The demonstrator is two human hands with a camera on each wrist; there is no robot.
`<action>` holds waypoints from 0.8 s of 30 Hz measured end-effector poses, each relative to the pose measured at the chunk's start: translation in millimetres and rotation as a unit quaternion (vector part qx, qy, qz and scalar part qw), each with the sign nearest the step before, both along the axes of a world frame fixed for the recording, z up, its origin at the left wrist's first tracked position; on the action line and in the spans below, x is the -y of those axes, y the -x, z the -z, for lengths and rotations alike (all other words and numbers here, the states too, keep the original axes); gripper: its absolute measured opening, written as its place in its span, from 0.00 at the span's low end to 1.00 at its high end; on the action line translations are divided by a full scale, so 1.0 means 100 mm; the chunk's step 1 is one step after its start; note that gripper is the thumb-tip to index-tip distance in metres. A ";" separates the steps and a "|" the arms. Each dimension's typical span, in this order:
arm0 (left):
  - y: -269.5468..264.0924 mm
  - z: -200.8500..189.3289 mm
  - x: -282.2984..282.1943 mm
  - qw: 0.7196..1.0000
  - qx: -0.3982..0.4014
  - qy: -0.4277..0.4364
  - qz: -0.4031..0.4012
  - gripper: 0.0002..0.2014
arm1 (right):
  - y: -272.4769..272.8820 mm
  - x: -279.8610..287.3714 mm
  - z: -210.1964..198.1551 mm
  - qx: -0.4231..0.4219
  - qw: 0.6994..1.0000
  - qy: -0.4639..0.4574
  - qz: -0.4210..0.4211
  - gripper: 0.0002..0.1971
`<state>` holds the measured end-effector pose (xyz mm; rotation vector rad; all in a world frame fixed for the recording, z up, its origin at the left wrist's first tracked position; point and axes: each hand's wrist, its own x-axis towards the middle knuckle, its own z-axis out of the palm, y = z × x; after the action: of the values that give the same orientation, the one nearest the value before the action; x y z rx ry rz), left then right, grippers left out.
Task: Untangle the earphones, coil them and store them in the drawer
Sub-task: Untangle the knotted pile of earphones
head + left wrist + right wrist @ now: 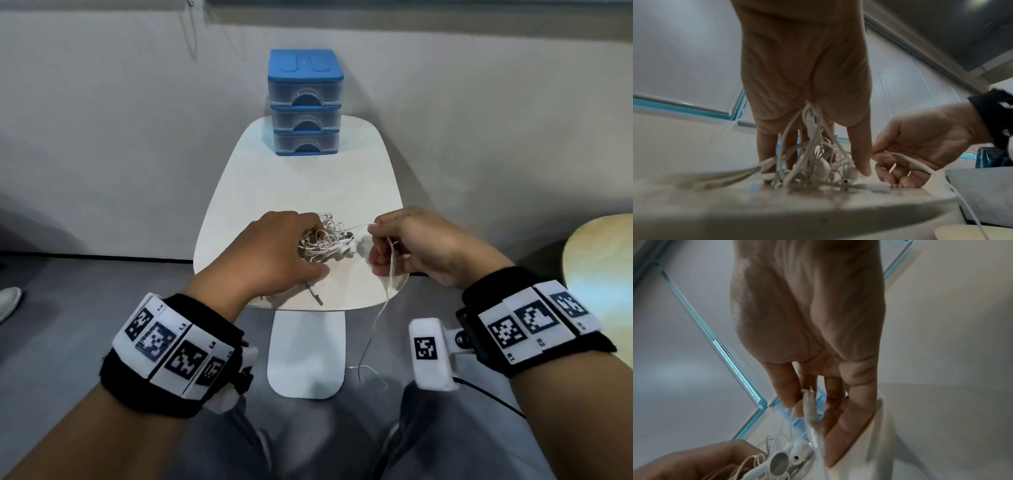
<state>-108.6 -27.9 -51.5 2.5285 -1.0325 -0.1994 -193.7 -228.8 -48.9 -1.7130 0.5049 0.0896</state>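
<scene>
A tangle of white earphones [329,240] lies on the small white table [308,185], near its front. My left hand [301,240] reaches over the tangle from the left and grips it; in the left wrist view cords [809,123] run up into the palm. My right hand [375,233] pinches one loose cable [380,315] between thumb and forefinger [797,402]. That cable hangs off the table's front edge. The jack plug [317,297] lies near that edge. The earbuds [793,457] show close to the right hand. A blue three-drawer unit [305,102] stands at the back, all drawers closed.
The table's white foot [306,353] sits between my knees. A round wooden top [603,274] shows at the right edge. A white shoe [8,301] stands on the grey floor at the far left. A wall rises directly behind the drawer unit.
</scene>
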 end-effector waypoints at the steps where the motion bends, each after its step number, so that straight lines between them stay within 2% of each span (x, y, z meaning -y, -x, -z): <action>1: -0.01 -0.03 0.02 1.000 0.001 -0.002 -0.006 0.15 | 0.00 0.00 0.00 0.002 1.000 0.002 -0.005 0.17; 3: -0.04 -0.07 0.06 1.000 0.003 -0.010 -0.009 0.08 | 0.03 0.03 -0.01 0.004 1.000 -0.010 -0.014 0.15; 6: -0.12 -0.12 0.06 1.000 -0.026 -0.009 -0.010 0.10 | 0.07 0.07 -0.02 0.009 0.999 -0.026 -0.015 0.15; 8: -0.17 -0.15 0.04 0.999 -0.051 -0.001 -0.010 0.11 | 0.06 0.08 -0.04 0.029 1.000 0.003 -0.011 0.12; 12: -0.24 -0.21 0.01 0.998 -0.069 -0.014 0.003 0.12 | 0.02 0.03 -0.11 0.118 0.990 0.071 -0.001 0.10; 15: -0.29 -0.22 0.01 0.994 -0.113 0.011 -0.009 0.11 | -0.03 -0.02 -0.21 0.198 0.976 0.091 0.012 0.11; 19: -0.35 -0.20 -0.01 0.982 -0.181 0.055 -0.020 0.09 | -0.08 -0.08 -0.33 0.292 0.954 0.062 0.022 0.11; 24: -0.37 -0.18 -0.05 0.975 -0.208 0.075 -0.008 0.08 | -0.09 -0.12 -0.35 0.318 0.947 0.022 0.032 0.13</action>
<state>-71.1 -22.8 -33.3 2.2265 -0.8257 -0.5943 -185.1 -217.2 -14.2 -1.6519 0.0771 -0.5134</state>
